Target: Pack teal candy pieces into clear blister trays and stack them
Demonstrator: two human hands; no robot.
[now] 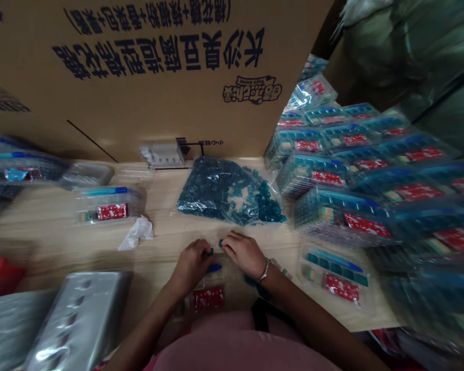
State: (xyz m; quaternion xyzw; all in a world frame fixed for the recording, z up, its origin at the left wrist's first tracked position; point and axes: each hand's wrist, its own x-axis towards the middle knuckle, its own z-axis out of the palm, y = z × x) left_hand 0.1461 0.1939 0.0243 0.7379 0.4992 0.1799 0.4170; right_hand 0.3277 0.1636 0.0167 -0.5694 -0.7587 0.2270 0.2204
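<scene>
Across the right of the tabletop (164, 257) stand stacked trays (327, 178) that look finished — a good many. The plastic bag (216, 178) behind the hands holds plenty of loose teal pieces (263, 198), so much seems left. Close to the person, the front tray has a red packet (209, 298) and a blue tool (214, 268); whether its row is full, I cannot tell. The left hand (195, 262) pinches one teal piece (211, 251) in its fingers, the right hand (245, 253) another — neither set down yet.

matt cardboard box (158, 111), glossy clear plastic bag (212, 183), smooth wood-grained tabletop (160, 263), shiny metal-looking bracelet (264, 270)
</scene>
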